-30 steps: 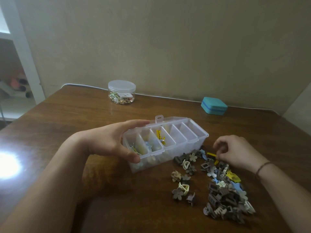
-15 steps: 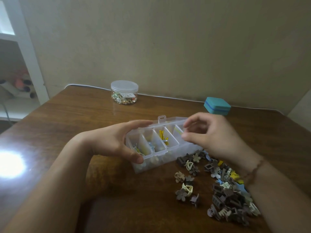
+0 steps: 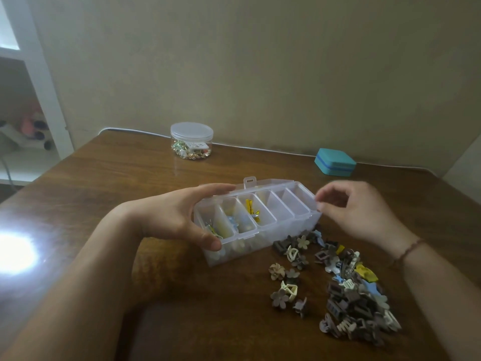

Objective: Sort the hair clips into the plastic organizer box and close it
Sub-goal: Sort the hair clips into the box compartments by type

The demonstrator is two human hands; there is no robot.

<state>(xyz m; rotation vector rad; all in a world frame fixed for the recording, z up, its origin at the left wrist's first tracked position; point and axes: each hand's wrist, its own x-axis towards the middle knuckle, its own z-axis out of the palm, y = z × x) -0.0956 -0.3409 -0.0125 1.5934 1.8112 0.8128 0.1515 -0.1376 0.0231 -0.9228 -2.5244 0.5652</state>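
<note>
Head view: your left hand (image 3: pixel 169 217) has its grip curled round the left end of the clear box (image 3: pixel 260 217), thumb on the near rim, fingers over the far edge. The box sits on the tabletop (image 3: pixel 104 191), lid folded open behind it, six compartments in a row. The three left ones hold a few clips, a yellow clip (image 3: pixel 252 209) in the third; the three right ones look bare. Your right hand (image 3: pixel 356 212) hangs just beside the box's right end, fingers loosely curled, motion-blurred; the grip holds nothing you can make out, and contact with the rim can't be told. A pile of clips (image 3: pixel 351 295) lies on the tabletop near the box's front right, a few strays to its left. A lidded round jar (image 3: pixel 191 140) and a teal case (image 3: pixel 335 162) sit at the far edge.
</note>
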